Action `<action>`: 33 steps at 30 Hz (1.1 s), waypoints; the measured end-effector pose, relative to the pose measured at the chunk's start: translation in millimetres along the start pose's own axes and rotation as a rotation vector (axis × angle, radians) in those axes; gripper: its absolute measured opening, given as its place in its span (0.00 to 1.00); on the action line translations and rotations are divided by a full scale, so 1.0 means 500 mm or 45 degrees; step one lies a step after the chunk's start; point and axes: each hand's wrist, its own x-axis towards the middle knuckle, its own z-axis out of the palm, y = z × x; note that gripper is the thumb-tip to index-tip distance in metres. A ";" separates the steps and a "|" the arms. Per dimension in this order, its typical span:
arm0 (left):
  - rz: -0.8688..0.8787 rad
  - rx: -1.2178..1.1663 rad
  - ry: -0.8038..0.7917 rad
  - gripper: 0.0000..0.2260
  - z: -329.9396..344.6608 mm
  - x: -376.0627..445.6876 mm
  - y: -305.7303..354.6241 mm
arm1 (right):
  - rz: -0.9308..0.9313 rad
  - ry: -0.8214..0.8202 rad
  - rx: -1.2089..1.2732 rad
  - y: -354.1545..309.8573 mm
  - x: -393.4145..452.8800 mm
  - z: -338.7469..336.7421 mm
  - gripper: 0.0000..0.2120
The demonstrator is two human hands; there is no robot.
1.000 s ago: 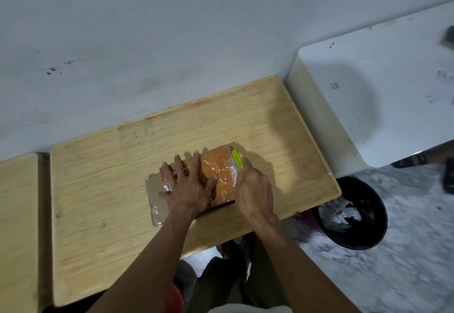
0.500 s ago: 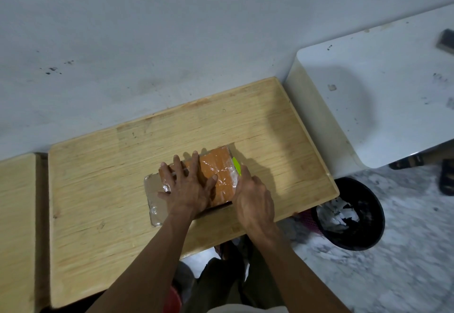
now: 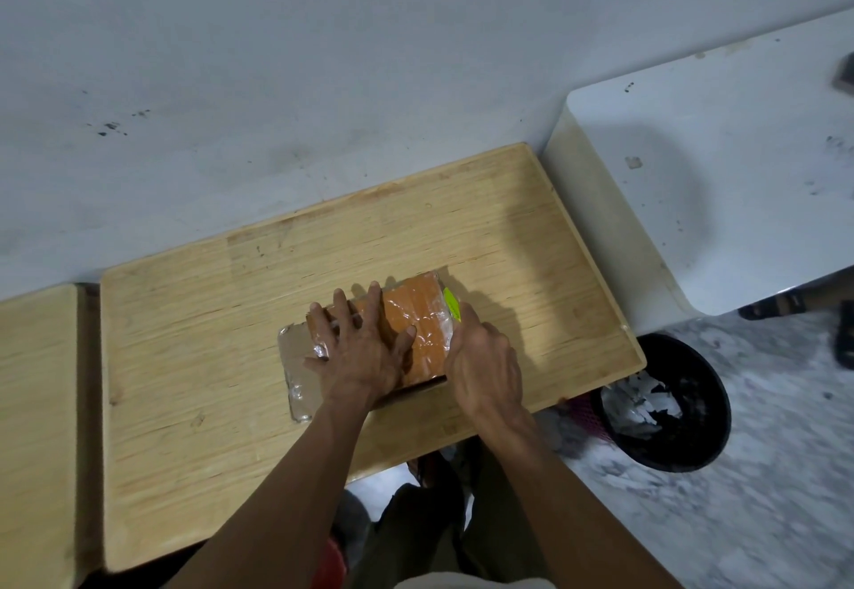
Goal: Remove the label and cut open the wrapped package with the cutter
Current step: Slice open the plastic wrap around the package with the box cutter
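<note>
A package (image 3: 418,325) lies near the middle of a wooden table (image 3: 208,357). It is orange and wrapped in shiny clear plastic. A flat bit of plastic sticks out from its left end and lies on the wood.

The left hand (image 3: 358,348) lies flat on top of the package. Its fingers are spread wide and press down. The thumb points to the right, across the orange part. This hand hides much of the left half of the package.

The right hand (image 3: 485,364) is at the right end of the package, touching it. Its fingers are curled around a cutter (image 3: 452,303). Only a small bright green bit of the cutter shows, past the fingers, right at the far right edge of the package. The blade is hidden, so I cannot tell if it is in the plastic.

A grey wall (image 3: 323,57) is behind the table. A second wooden table (image 3: 37,403) stands just to the left, with a thin dark gap between. A white table (image 3: 716,149) stands just to the right. On the floor under its corner is a black bin (image 3: 693,440) with white scraps (image 3: 640,403) inside. The floor (image 3: 762,519) is grey and white like marble. The person's legs show under the table edge.
</note>
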 end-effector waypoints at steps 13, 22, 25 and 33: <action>0.004 0.009 0.041 0.37 0.002 -0.006 -0.001 | 0.056 -0.132 -0.110 0.017 -0.040 -0.005 0.21; 0.017 0.006 0.037 0.39 0.001 -0.003 -0.004 | 0.049 -0.129 -0.064 0.048 -0.082 -0.002 0.20; 0.024 0.003 0.044 0.38 0.000 0.000 -0.005 | 0.045 -0.103 -0.048 0.062 -0.105 -0.001 0.19; 0.033 -0.036 0.045 0.37 0.003 0.000 -0.004 | 0.096 -0.087 0.095 0.127 -0.171 -0.004 0.21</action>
